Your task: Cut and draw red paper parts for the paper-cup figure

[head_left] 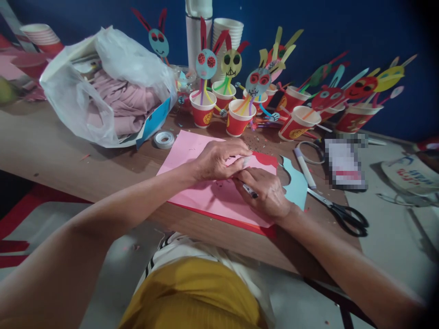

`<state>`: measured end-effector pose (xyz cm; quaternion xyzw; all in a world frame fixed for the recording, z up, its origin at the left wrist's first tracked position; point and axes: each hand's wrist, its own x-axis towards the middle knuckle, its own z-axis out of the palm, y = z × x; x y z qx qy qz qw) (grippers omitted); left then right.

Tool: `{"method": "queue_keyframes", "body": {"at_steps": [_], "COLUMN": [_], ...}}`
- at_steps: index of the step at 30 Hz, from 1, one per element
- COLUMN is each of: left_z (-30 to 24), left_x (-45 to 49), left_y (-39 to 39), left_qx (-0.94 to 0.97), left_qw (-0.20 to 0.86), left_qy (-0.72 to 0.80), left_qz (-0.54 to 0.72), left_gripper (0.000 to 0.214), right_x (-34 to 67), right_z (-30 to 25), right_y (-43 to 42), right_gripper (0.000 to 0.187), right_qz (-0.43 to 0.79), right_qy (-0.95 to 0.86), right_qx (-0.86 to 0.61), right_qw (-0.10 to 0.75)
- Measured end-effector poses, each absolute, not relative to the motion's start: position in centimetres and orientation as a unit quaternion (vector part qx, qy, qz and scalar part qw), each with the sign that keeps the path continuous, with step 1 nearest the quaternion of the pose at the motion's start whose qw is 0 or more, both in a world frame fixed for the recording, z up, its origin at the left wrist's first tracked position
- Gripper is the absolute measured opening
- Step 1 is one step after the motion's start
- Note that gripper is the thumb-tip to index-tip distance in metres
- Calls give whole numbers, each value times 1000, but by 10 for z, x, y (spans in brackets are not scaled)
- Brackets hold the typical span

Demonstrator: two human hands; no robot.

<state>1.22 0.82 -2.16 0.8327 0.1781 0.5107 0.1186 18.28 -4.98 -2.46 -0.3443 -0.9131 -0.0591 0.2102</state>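
Left hand (224,159) is half-curled, its hold unclear; right hand (265,189) curls round a pen (250,191). Steady both over pink paper (204,196).

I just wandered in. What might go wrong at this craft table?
Perhaps these:
1. The pen in the right hand might leave a stray mark on the pink paper below.
2. The right forearm might bump the scissors lying beside it.
3. A nudge might tip the front red cup, which carries a tall paper figure.
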Motion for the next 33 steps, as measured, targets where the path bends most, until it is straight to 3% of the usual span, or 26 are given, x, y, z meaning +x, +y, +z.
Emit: {"method": "queue_keyframes", "body": {"at_steps": [6,12,16,22,33], "left_z": [-21,-10,-11,-24,-19], "left_x": [12,13,15,16,-10], "left_y": [8,0,-2,-3,11], "left_qx": [835,839,827,785,703], "left_qw": [136,181,209,243,247], "left_qy": [177,190,201,284,401], "left_qz": [503,476,482,494,533], "left_gripper": [14,10,12,18,20], "right_x": [207,237,246,247,246], "right_z": [-16,-23,-33,-36,-35], "right_y": [-61,-58,-50,-45,-44], "right_gripper": [14,3,13,17,20], "right_qz": [57,100,229,341,401], "right_qy": [-873,-761,-635,-570,-556], "right_qx": [-339,-462,-535,-530,-518], "right_qw": [346,443,507,527,512]}}
